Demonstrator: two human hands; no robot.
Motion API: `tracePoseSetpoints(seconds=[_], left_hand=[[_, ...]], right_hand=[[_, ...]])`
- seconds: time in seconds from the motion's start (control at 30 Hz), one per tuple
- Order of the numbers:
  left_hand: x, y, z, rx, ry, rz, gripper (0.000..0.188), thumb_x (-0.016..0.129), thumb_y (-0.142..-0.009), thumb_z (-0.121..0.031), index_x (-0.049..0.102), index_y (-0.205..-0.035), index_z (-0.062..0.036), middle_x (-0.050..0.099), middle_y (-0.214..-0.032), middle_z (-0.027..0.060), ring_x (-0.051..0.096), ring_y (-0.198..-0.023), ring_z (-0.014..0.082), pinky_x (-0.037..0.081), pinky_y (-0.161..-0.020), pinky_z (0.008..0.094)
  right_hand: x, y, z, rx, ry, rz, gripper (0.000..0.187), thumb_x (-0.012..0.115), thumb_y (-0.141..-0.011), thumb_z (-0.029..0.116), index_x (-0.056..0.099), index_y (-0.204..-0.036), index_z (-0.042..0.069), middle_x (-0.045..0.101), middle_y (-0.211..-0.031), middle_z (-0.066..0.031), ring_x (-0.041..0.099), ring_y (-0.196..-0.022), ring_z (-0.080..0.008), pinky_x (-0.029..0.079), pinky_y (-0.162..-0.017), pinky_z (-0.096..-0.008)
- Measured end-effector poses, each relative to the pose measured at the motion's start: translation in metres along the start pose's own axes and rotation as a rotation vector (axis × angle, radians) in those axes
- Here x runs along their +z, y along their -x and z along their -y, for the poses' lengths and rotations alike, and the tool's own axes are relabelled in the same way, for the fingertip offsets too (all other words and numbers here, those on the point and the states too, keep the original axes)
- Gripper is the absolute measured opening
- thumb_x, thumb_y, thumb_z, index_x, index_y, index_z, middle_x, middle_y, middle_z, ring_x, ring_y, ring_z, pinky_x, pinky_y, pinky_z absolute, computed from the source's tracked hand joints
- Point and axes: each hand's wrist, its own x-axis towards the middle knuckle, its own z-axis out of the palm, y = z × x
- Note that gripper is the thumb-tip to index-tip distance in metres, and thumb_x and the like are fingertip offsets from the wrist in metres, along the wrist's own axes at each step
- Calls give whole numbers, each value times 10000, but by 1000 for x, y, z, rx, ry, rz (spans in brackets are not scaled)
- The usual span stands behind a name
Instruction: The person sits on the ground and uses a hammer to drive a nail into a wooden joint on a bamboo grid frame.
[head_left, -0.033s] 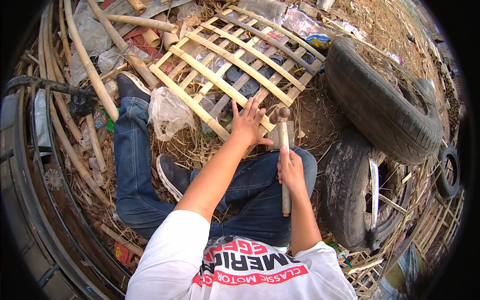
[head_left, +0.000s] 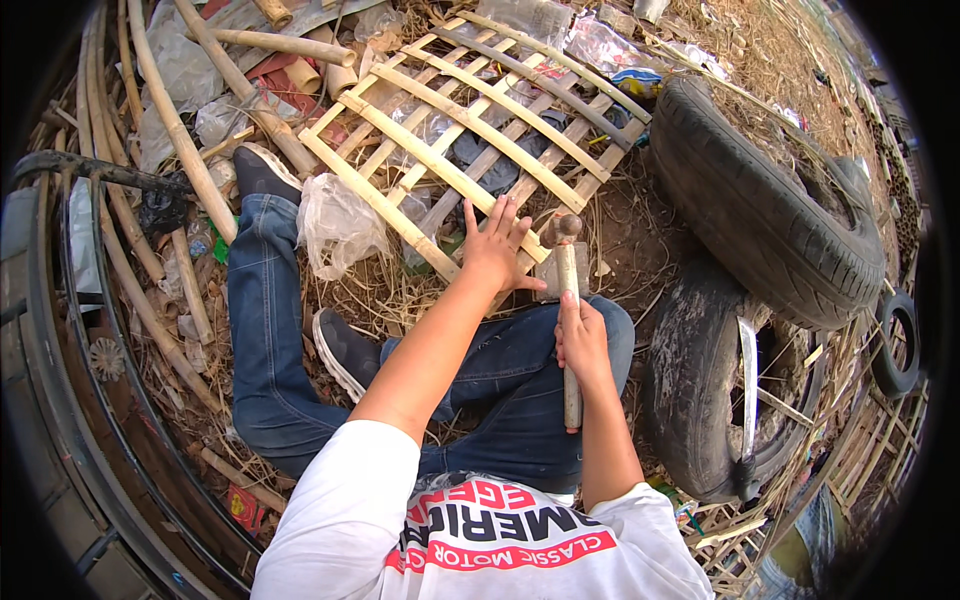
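Observation:
A lattice panel of split bamboo strips point(head_left: 438, 158) lies on the littered ground in front of me. My left hand point(head_left: 492, 250) rests on its near corner, fingers spread over the strips and thumb pointing right. My right hand point(head_left: 583, 340) is wrapped round the pale handle of a hammer point(head_left: 566, 268). The hammer stands nearly upright in the picture, its rounded metal head just right of my left fingers. A small block point(head_left: 548, 283), partly hidden by the hammer handle, sits beneath that corner.
Two worn tyres point(head_left: 745, 205) lie at the right, with a long-bladed knife point(head_left: 749, 390) against the lower one. Bamboo poles point(head_left: 180, 120) and plastic scraps point(head_left: 340, 225) cover the left side. A black metal frame point(head_left: 75, 300) stands at the far left. My bent legs flank the work.

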Motion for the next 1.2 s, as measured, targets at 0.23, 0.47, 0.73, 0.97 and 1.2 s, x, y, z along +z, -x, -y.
tracePoseSetpoints(seconds=[0.23, 0.47, 0.73, 0.97, 1.2], left_hand=[[2, -2, 0, 13, 10, -6, 1206, 516, -640, -885, 205, -1545, -152, 38, -1628, 108, -65, -1502, 244, -85, -1121, 666], [16, -3, 4, 25, -29, -98, 1194, 486, -619, -912, 243, -1541, -193, 59, -1629, 111, -48, -1503, 254, -85, -1102, 691], [21, -7, 2, 56, 8, -140, 1231, 543, -582, -896, 272, -1519, -145, 106, -1612, 146, 11, -1500, 285, -62, -1104, 701], [10, -6, 5, 34, 11, -85, 1242, 535, -601, -897, 220, -1536, -142, 61, -1621, 135, -38, -1502, 263, -77, -1109, 688], [1, -1, 3, 23, 15, 5, 1218, 524, -639, -882, 187, -1549, -147, 25, -1628, 122, -68, -1502, 257, -87, -1112, 676]], right_hand=[[1, 4, 5, -12, 28, -20, 449, 414, -1030, 436, 464, -764, 78, 417, -549, 15, 394, -382, -76, 352, -344, -240], [4, 41, 23, -193, -75, -65, 451, 380, -1041, 429, 451, -779, 68, 410, -550, 5, 400, -395, -66, 334, -341, -226], [18, 9, -15, -14, -24, -56, 388, 444, -1033, 372, 508, -823, 52, 426, -526, 17, 405, -376, -79, 345, -349, -256], [18, 17, -9, -88, -76, -63, 450, 411, -1031, 443, 450, -763, 85, 422, -557, 6, 394, -373, -70, 349, -323, -236], [17, 16, -11, -30, -92, -52, 469, 392, -1026, 479, 451, -776, 86, 419, -570, 8, 399, -387, -70, 354, -327, -234]])
